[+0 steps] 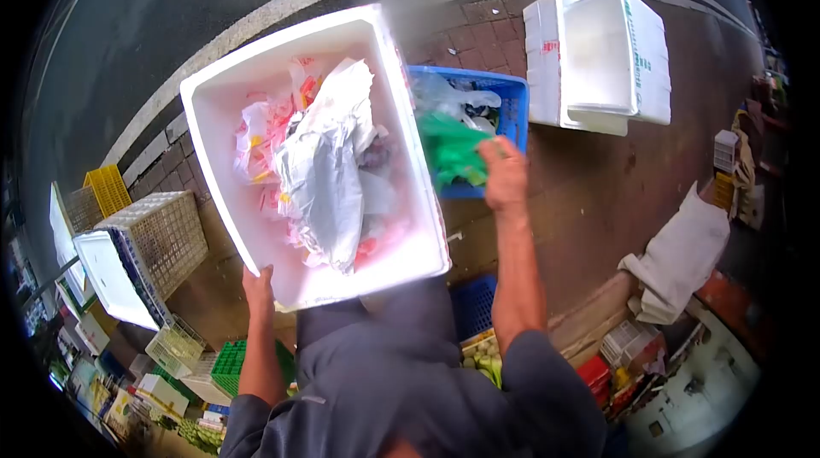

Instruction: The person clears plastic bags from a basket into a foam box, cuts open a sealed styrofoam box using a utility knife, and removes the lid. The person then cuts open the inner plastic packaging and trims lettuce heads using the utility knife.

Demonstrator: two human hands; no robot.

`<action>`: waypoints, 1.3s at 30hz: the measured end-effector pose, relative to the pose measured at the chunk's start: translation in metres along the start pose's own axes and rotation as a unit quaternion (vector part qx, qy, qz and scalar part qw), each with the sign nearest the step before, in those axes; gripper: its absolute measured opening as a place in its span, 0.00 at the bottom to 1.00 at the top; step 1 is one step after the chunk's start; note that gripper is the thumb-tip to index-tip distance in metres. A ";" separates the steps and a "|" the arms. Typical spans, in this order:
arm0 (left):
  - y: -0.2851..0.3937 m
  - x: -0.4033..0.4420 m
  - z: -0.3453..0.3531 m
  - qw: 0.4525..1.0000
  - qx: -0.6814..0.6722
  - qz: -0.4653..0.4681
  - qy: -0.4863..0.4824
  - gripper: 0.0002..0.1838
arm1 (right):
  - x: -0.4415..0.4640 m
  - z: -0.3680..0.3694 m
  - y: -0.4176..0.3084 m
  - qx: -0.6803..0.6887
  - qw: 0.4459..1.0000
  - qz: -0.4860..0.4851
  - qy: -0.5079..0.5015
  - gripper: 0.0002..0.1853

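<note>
Head view: left hand grips white box, crumpled bags inside; right hand holds green plastic.

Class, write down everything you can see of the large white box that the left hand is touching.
The white box is rectangular, thick-walled and apparently foam, with rounded corners. Its open top faces the camera, and it sits askew in view, partly hiding a blue basket. Inside lie a crumpled whitish sheet and pinkish-red plastic. The left hand grips its near-left corner.

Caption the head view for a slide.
Left hand grips a white foam box of crumpled plastic; right hand holds a green bag at a blue basket.
</note>
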State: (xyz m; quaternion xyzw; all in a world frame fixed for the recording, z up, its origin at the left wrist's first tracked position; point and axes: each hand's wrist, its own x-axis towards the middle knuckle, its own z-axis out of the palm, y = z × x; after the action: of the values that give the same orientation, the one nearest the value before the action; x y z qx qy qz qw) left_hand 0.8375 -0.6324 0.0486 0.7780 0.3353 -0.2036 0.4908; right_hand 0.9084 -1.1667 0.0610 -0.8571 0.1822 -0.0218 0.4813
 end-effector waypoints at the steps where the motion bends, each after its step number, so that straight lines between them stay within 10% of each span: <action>1: -0.005 0.002 0.000 1.000 -0.004 0.005 0.010 0.27 | 0.008 -0.020 -0.031 0.024 1.000 0.010 -0.004 0.08; 3: -0.020 0.009 -0.004 1.000 -0.010 0.017 0.022 0.26 | 0.001 -0.051 -0.032 0.319 0.922 0.196 0.102 0.08; 11: -0.036 0.017 -0.003 0.996 -0.073 0.048 0.004 0.26 | -0.037 -0.134 -0.068 0.388 0.903 0.077 0.166 0.10; 17: -0.030 0.013 -0.002 0.998 -0.044 0.041 0.009 0.26 | -0.052 -0.129 0.008 0.364 0.770 0.227 0.473 0.09; 20: -0.024 0.011 0.003 0.998 -0.054 0.027 0.010 0.27 | -0.059 -0.079 0.081 0.139 0.902 0.352 0.208 0.09; 21: -0.025 0.010 0.005 0.998 -0.056 0.024 0.007 0.27 | -0.062 -0.058 0.125 -0.006 0.965 0.257 0.055 0.18; 24: -0.024 0.012 0.002 0.998 -0.051 0.021 0.008 0.28 | -0.016 -0.023 0.101 -0.345 0.882 0.211 -0.243 0.31; 27: -0.018 0.008 0.006 0.999 -0.039 0.014 0.024 0.29 | 0.047 -0.017 0.087 -0.365 0.923 -0.021 0.122 0.22; 30: -0.015 0.007 0.011 0.998 -0.032 -0.002 0.047 0.29 | 0.098 0.026 0.093 -0.138 0.987 -0.009 0.078 0.17; 34: -0.019 0.009 0.014 0.997 -0.038 -0.026 0.060 0.29 | 0.143 0.168 0.174 -0.185 0.978 -0.004 -0.099 0.17; 39: -0.016 0.009 0.019 0.994 -0.043 -0.046 0.095 0.27 | 0.186 0.290 0.221 -0.215 0.970 -0.108 0.012 0.17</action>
State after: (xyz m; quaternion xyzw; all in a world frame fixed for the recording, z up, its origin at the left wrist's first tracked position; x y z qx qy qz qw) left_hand 0.8320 -0.6422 0.0245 0.7561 0.4240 -0.1363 0.4795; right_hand 1.0793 -1.0953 -0.3041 -0.9549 0.0946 -0.0439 0.2780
